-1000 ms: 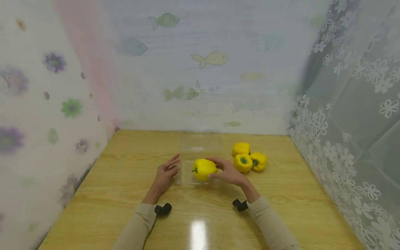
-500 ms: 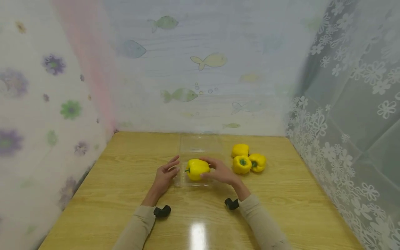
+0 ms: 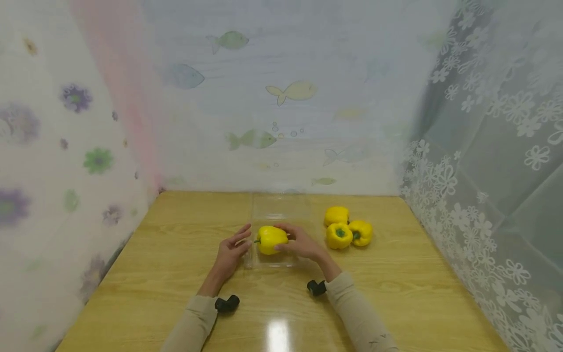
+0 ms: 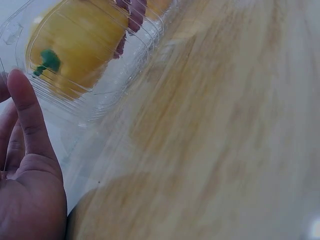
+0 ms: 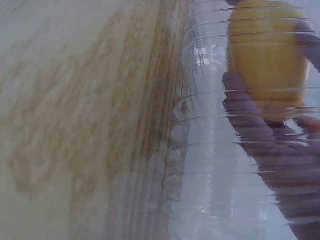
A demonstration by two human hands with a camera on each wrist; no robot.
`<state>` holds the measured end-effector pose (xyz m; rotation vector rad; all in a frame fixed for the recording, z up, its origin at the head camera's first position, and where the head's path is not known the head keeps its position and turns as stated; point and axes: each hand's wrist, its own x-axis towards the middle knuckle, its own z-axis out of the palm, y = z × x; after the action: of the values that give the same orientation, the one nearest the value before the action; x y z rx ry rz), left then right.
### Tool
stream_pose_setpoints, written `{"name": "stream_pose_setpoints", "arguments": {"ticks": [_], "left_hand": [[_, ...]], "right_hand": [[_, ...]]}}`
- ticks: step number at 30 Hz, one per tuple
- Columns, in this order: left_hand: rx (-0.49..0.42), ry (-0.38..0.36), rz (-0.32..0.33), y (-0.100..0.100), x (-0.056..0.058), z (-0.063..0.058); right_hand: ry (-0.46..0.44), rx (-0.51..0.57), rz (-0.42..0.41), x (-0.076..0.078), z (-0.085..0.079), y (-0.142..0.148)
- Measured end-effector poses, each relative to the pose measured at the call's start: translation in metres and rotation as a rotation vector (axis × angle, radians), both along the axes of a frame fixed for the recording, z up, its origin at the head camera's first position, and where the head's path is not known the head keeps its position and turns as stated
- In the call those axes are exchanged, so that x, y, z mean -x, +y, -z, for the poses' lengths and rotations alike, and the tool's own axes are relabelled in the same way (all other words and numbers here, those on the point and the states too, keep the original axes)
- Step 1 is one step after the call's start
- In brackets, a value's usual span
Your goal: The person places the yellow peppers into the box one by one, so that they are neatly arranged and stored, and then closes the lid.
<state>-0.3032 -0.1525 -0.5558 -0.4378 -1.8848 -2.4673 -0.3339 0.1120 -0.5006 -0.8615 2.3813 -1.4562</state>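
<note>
A clear plastic clamshell box [image 3: 281,266] lies on the table with its lid [image 3: 281,205] spread back toward the wall. My right hand [image 3: 303,244] grips a yellow bell pepper [image 3: 270,240] from its right side, fingers behind and thumb in front. Through the box wall in the right wrist view, both the pepper [image 5: 267,55] and the hand [image 5: 270,150] show inside the box. The pepper's green stem [image 4: 49,61] points left. At the box's left edge, my left hand [image 3: 229,254] touches the plastic with its thumb, its fingers extended.
Several more things share the wooden table [image 3: 176,234]: three yellow bell peppers [image 3: 338,236] cluster right of the box. A fish-patterned curtain [image 3: 281,112] hangs behind, with flowered sheets at both sides. A black fitting [image 3: 227,304] sits at each wrist.
My right hand has carried the bell pepper leftward within the box, closer to its left side. The left hand has stayed at the box's edge. The head view has tilted slightly up.
</note>
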Motion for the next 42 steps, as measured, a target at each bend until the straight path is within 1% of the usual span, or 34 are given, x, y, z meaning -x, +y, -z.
{"name": "stream_pose_setpoints", "arguments": {"ticks": [6, 10, 11, 17, 18, 23, 29, 36, 42], "left_hand": [[0.010, -0.004, -0.011, -0.001, -0.003, 0.002], [0.015, 0.002, -0.014, -0.002, -0.003, 0.001], [0.019, -0.001, -0.016, -0.001, -0.003, 0.001], [0.010, -0.003, -0.012, -0.001, -0.002, 0.003], [0.008, 0.001, -0.012, -0.001, -0.001, 0.003], [0.012, 0.017, -0.018, 0.000, 0.000, 0.004], [0.010, 0.041, -0.018, 0.001, 0.000, 0.004], [0.012, 0.018, -0.012, 0.001, -0.001, 0.000], [0.025, 0.022, -0.006, 0.001, -0.001, -0.001]], "right_hand": [[-0.045, 0.003, 0.020, -0.001, 0.004, -0.003], [-0.046, 0.012, 0.033, 0.000, 0.004, -0.005], [-0.048, 0.016, 0.034, -0.002, 0.001, -0.006], [-0.064, 0.029, 0.044, 0.002, 0.000, -0.007], [-0.061, 0.029, 0.045, 0.005, 0.003, -0.007], [-0.047, 0.021, 0.051, 0.007, 0.002, -0.008], [-0.062, 0.008, 0.068, 0.011, 0.002, -0.010], [-0.051, -0.006, 0.071, 0.013, 0.004, -0.012], [-0.042, -0.007, 0.095, 0.015, 0.009, -0.015]]}}
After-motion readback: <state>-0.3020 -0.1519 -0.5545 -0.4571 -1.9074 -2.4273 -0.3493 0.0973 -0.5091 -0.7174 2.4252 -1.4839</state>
